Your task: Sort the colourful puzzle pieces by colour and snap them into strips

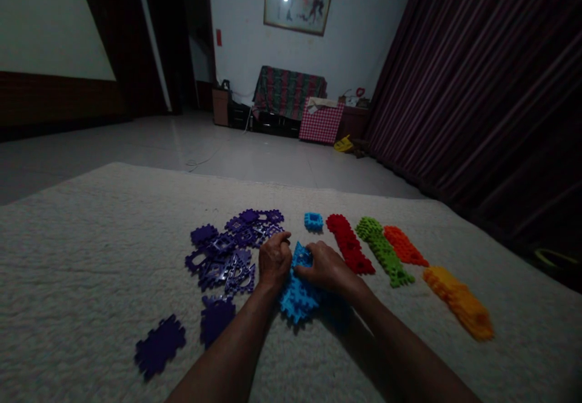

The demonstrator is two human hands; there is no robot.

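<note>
On a cream rug [82,257], my left hand [274,259] and my right hand [326,265] are both closed on a stack of blue interlocking plastic tiles [297,297], fingers curled over its far end. A heap of purple tiles [231,245] lies just left of my left hand. Two flat purple tiles [159,343] [217,319] lie nearer to me. A single blue tile [313,221] sits beyond my hands.
Right of my hands lie rows of stacked tiles: red [349,243], green [384,251], orange [404,245] and yellow-orange [459,301]. A dark striped curtain [491,88] fills the right side. Furniture and a checked bag [321,123] stand at the far wall.
</note>
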